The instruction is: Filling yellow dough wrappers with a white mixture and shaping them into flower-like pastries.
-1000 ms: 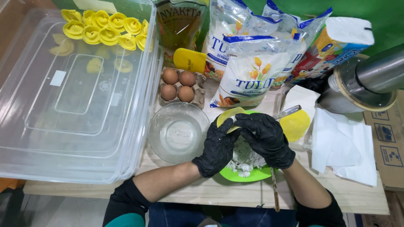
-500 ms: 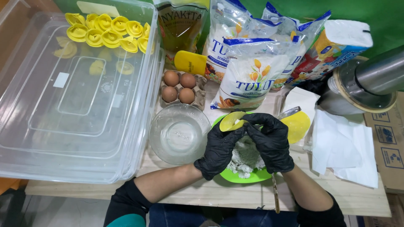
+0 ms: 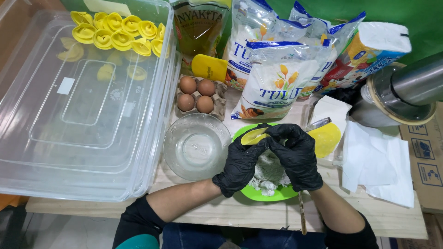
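Observation:
Both my hands wear black gloves and meet over a green plate [image 3: 270, 194] that carries white crumbly filling [image 3: 269, 171]. My left hand [image 3: 241, 163] and my right hand [image 3: 295, 154] pinch a folded yellow dough piece [image 3: 254, 136] between their fingertips. A round yellow dough wrapper [image 3: 326, 138] lies just right of my right hand. Left of my left hand stands a clear glass bowl [image 3: 197, 146] with a little water in it.
A large clear plastic box [image 3: 87, 106] on the left holds several shaped yellow dumplings [image 3: 121, 33] at its far end. Eggs in a carton [image 3: 197, 94], flour bags [image 3: 281, 78], an oil pouch [image 3: 198, 27], white paper [image 3: 376, 161] and a steel pot [image 3: 401, 97] ring the plate.
The hands have stayed over the green plate, fingers shifting slightly as they work the yellow dough piece. Nothing else has moved.

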